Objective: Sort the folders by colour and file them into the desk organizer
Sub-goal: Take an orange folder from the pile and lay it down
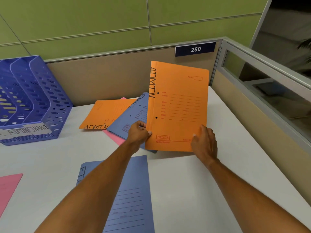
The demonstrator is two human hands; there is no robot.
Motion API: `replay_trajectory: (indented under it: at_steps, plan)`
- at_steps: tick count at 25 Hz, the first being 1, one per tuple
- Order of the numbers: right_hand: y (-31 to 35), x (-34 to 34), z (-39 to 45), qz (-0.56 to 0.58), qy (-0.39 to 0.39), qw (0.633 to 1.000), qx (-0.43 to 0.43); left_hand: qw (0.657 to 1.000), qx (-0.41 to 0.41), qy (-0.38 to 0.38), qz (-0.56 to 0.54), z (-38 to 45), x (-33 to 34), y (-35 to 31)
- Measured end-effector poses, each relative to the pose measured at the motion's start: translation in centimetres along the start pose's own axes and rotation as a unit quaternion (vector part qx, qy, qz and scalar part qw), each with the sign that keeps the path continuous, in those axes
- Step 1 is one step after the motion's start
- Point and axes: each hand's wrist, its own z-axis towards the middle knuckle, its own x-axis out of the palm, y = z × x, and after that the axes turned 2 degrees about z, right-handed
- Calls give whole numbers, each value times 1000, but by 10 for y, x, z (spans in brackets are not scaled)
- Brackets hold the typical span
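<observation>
Orange folder (178, 105): thin matte card, rectangular, two punched holes by the spine, "ADMIN" hand-lettered along it, red printed form lines; held upright above the tabletop (193, 182), right of centre.
Left hand (138, 133): fingers pinched on the folder's lower left edge, forearm reaching from near.
Right hand (204, 142): fingers and thumb clamped on the lower right corner.
Second orange folder (107, 113): flat, far centre, overlapped by a blue folder (134, 118) marked "FINANCE"; pink folder (114, 138) beneath both.
Near blue folder (133, 190): flat, partly under the left forearm.
Pink card (8, 187): near left edge, flat.
Organizer (33, 98): blue perforated plastic, curved dividers, far left; paper labels "ADMIN", "FINANCE" on its front.
Tabletop: smooth white laminate.
</observation>
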Motion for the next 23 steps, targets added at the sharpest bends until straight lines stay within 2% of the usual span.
replay_trajectory:
  at_steps: [3, 7, 15, 20, 23]
  plan:
    - [19, -4, -3, 83, -24, 996, 39, 1000, 13, 1, 0, -6, -32, 1]
    - [45, -3, -14, 248, -10, 964, 91, 999, 18, 28, -6, -20, -81, 13]
    - [102, 20, -67, 396, 41, 912, 99, 997, -3, 67, -26, -59, -184, 56]
    - [145, 46, -107, 422, 108, 894, 108, 994, -41, 87, -47, -86, -256, 93]
    - [171, 69, -134, 390, 170, 899, 99, 995, -53, 33, -78, -94, -297, 116]
